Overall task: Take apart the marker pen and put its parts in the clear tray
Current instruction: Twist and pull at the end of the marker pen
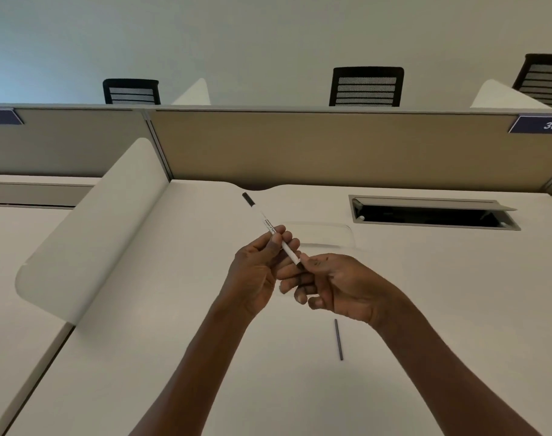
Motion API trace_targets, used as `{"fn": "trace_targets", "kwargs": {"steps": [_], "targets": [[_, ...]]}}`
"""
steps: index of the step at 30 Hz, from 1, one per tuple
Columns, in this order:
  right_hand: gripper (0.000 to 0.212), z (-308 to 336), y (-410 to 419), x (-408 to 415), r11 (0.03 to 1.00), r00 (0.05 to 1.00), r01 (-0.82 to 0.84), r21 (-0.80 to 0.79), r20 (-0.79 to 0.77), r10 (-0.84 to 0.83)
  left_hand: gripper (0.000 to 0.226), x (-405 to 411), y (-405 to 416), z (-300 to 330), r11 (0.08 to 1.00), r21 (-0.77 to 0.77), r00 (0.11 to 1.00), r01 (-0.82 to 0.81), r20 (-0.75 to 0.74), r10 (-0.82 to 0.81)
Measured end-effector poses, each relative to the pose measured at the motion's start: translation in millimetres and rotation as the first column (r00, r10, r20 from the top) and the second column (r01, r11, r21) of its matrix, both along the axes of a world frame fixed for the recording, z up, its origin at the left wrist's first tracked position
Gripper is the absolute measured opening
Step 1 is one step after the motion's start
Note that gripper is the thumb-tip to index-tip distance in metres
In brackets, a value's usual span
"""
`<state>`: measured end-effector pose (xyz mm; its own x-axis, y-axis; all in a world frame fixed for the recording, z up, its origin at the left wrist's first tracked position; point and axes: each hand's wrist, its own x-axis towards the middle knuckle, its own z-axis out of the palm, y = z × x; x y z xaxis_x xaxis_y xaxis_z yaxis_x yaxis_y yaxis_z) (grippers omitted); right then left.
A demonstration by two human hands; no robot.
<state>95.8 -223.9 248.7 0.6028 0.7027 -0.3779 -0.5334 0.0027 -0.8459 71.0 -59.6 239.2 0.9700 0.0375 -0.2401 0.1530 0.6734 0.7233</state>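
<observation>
Marker pen (270, 229) held in air above pale worktop (205, 357), in cubicle with tan partition (331, 146); black mesh chairs (367, 87) stood beyond. Pen's long axis ran diagonally, black end up-left and away, other end down-right toward person. Left hand (259, 272) gripped white barrel mid-length; right hand (334, 284) pinched lower tip. Clear tray (325, 236) lay just behind hands. Thin dark rod (338, 339) lay on worktop, nearer person.
</observation>
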Motion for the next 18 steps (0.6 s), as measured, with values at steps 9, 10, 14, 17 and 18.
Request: {"fn": "trace_targets", "kwargs": {"steps": [9, 10, 14, 17, 18], "targets": [[0.038, -5.4, 13.2, -4.3, 0.988, 0.995, 0.096, -0.121, -0.019, -0.099, 0.017, -0.1, -2.6, -1.4, 0.975, 0.212, 0.995, -0.070, 0.080, 0.054], [0.038, -4.9, 14.2, -4.8, 0.975, 0.991, 0.126, -0.185, 0.066, -0.116, 0.017, -0.4, -5.3, -2.5, 0.969, 0.227, 0.993, -0.097, 0.085, 0.079], [0.036, -6.9, 21.4, -7.8, 0.829, 0.875, 0.357, -0.430, 0.465, -0.136, 0.015, -0.6, -17.8, -7.2, 0.957, 0.195, 0.976, -0.217, 0.077, 0.206], [0.027, -11.9, 30.6, -13.4, 0.575, 0.647, 0.561, -0.595, 0.749, 0.145, 0.016, -0.9, -28.2, -10.7, 0.950, 0.116, 0.957, -0.290, 0.048, 0.287], [0.023, -14.3, 33.4, -16.8, 0.487, 0.566, 0.629, -0.606, 0.786, 0.248, 0.017, -0.9, -30.9, -12.2, 0.948, 0.086, 0.951, -0.308, 0.032, 0.306]]}}
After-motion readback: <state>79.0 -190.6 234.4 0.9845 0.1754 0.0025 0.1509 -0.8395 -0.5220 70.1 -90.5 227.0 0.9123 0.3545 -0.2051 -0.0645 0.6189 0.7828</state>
